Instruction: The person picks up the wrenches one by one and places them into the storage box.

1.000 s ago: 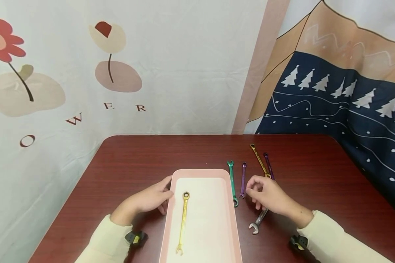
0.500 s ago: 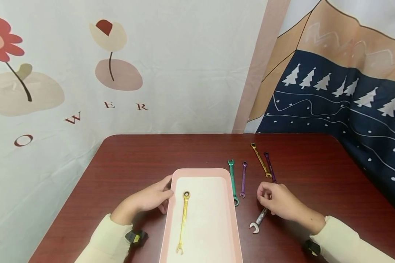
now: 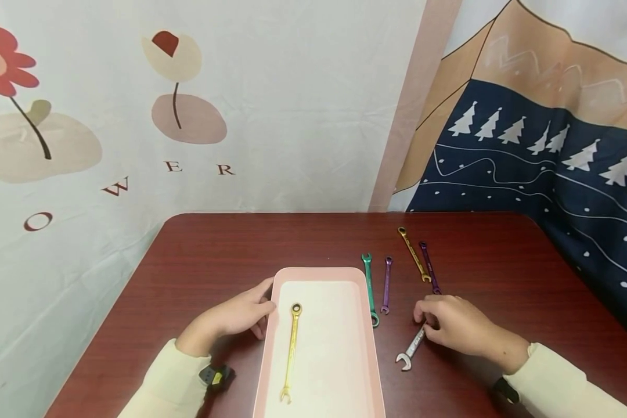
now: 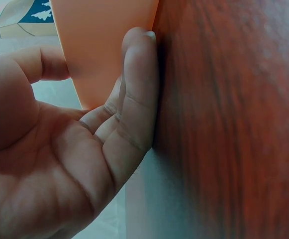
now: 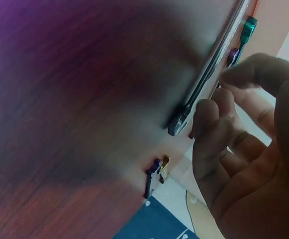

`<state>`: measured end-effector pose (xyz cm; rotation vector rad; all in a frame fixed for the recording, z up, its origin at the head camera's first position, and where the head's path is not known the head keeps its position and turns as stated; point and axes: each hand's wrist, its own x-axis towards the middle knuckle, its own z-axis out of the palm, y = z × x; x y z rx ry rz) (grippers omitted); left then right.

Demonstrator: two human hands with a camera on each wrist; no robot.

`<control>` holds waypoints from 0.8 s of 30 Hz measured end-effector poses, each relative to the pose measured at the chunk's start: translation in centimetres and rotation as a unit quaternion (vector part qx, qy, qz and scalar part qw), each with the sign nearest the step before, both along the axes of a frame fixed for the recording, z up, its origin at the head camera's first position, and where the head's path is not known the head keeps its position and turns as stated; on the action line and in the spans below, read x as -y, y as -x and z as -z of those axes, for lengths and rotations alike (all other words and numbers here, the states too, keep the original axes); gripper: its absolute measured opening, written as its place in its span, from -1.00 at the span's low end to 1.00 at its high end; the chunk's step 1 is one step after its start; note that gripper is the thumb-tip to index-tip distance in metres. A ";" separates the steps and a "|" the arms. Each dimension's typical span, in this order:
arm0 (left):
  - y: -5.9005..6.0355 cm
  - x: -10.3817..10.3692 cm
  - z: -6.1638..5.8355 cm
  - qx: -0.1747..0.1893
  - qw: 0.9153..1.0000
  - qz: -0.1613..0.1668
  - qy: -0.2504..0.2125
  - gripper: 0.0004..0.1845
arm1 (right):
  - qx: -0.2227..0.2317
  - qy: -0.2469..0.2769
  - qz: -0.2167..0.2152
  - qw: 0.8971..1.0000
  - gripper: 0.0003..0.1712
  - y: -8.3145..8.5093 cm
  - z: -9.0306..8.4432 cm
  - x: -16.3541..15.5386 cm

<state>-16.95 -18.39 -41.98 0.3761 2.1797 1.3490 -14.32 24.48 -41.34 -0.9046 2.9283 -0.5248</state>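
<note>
My left hand [image 3: 237, 313] rests at the left side of a pink tray [image 3: 373, 371], with the thumb on its rim. In the left wrist view, the other fingers [image 4: 137, 94] lie along the tray's outer wall. A yellow combination wrench [image 3: 292, 351] lies inside the tray. To the right, my right hand [image 3: 457, 322] hovers over a silver combination wrench [image 3: 413, 347], covering its far end in the head view. In the right wrist view, the loosely curled fingertips are right beside that silver wrench [image 5: 204, 82], which lies along the table.
A green wrench [image 3: 368, 287] lies along the tray's right side, a small purple wrench [image 3: 386, 284] beside it. Farther back are a gold wrench [image 3: 414, 254] and a dark purple wrench [image 3: 429, 267]. A printed cloth [image 3: 303, 104] hangs behind the brown table [image 3: 230, 249].
My right hand has moved right and slightly toward me, from beside the small purple wrench to over the silver wrench. My left hand and the tray stay in place.
</note>
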 end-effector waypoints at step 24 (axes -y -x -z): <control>0.1 0.1 0.1 0.002 1.000 -0.004 0.018 -0.25 | -0.114 -0.057 -0.076 0.989 -0.71 0.0 0.6 -0.1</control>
